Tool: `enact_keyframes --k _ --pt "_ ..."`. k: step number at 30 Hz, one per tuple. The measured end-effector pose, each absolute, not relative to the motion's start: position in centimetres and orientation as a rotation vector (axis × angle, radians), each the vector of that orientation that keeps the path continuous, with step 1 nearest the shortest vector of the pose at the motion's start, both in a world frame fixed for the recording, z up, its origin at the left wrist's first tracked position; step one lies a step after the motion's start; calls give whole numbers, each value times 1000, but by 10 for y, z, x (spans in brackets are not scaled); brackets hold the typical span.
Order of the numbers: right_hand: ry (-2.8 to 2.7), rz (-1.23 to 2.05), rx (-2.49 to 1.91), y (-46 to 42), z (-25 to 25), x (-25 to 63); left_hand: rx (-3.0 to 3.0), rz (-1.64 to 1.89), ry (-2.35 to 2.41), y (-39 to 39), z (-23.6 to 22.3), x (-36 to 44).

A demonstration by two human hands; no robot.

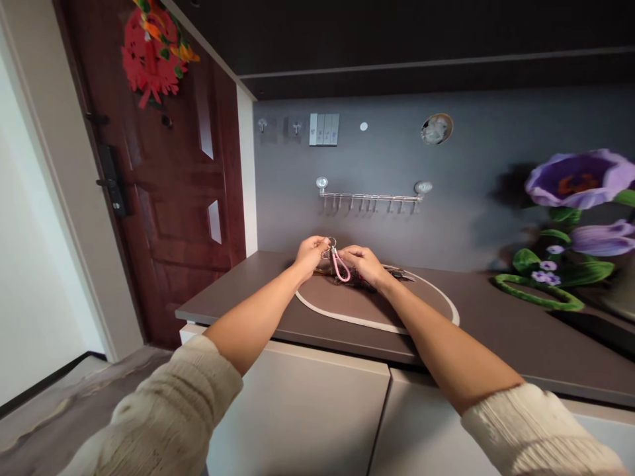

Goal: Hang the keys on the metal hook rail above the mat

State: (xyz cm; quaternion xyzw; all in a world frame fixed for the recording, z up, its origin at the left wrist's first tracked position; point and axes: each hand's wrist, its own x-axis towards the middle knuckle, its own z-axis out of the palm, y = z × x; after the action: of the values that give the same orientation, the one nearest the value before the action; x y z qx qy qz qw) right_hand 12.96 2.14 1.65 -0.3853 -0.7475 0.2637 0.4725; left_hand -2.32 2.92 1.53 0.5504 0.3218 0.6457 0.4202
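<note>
Just above the counter, my left hand (310, 252) pinches a keychain by its metal ring (332, 242). A pink loop strap (341, 266) hangs from that ring. My right hand (366, 263) is on the strap's right side, its fingers bent together against the keychain; their exact grip is partly hidden. Under and behind both hands lies a cluster of keys and small dark items (397, 273), mostly covered by the right hand. They rest on a brown oval mat (342, 322) with a pale border.
A clear hook rail (372, 197) is fixed to the grey wall behind the counter (218, 301). Purple fabric flowers (578, 182) stand at the right. To the left is a dark red door (183, 218) with a black handle (113, 182). A dark cabinet (421, 39) overhangs the counter.
</note>
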Motion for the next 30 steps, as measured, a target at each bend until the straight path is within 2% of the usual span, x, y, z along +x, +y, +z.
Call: enact_keyframes --k 6,14,24,30 --pt "-1630 735 -808 18 20 124 1408 1600 739 31 11 -18" --pt "-1605 813 -864 11 23 122 1470 1572 740 25 12 -16" --pt "-1703 554 -899 16 22 124 1926 1688 959 23 14 -19" --pt "-1689 471 -928 24 30 121 2132 1799 1304 25 13 -29"
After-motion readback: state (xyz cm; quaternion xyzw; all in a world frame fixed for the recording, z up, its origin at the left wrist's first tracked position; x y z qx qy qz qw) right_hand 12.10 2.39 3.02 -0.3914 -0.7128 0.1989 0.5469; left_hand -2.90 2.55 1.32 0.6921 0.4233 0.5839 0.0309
